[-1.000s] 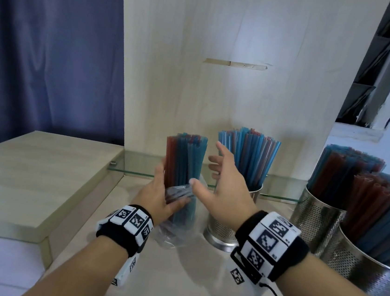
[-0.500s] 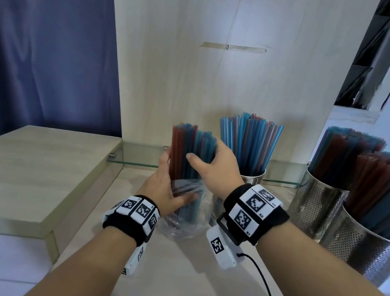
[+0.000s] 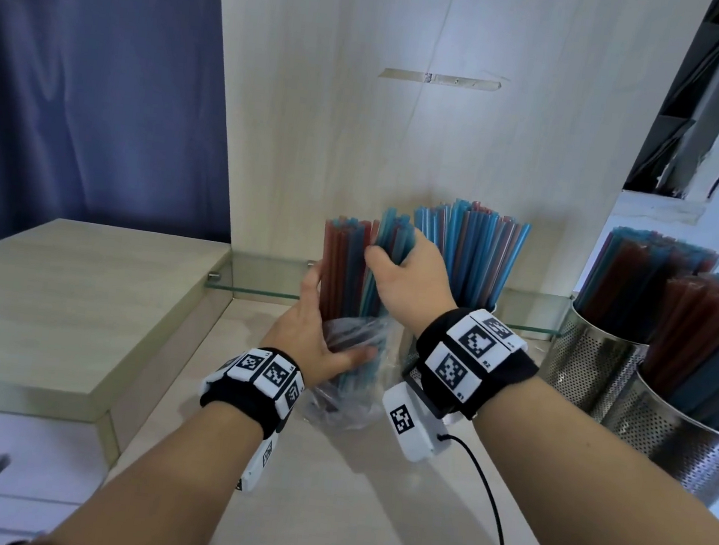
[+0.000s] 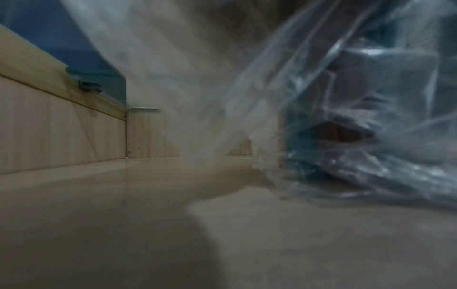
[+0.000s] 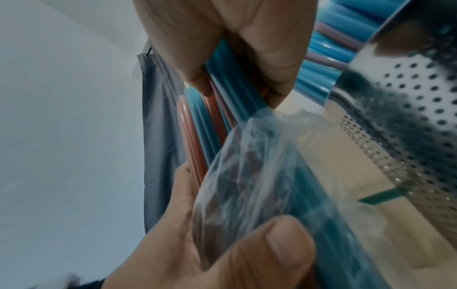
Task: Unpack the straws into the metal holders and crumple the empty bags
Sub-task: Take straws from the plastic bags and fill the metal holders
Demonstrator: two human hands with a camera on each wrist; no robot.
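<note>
A bundle of blue and red straws (image 3: 351,267) stands upright in a clear plastic bag (image 3: 347,387) on the counter, its upper half bare above the bag. My left hand (image 3: 318,339) holds the bag and the straws' lower part, thumb across the plastic (image 5: 259,195). My right hand (image 3: 407,269) grips part of the bundle near the top; in the right wrist view its fingers (image 5: 247,48) close round blue and red straws (image 5: 205,121). In the left wrist view only the bag (image 4: 358,117) shows. Behind stands a perforated metal holder (image 3: 407,349), mostly hidden by my right wrist, full of straws (image 3: 473,245).
Two more perforated metal holders (image 3: 594,357) (image 3: 697,440) packed with straws stand at the right. A raised wooden cabinet top (image 3: 64,292) lies to the left, a glass shelf (image 3: 258,278) and a wooden panel behind. A cable (image 3: 496,512) runs from my right wrist.
My right hand went from open beside the bundle to gripping the straws near their top. The bag has slid lower on the bundle, leaving more straw bare. My left hand kept its hold.
</note>
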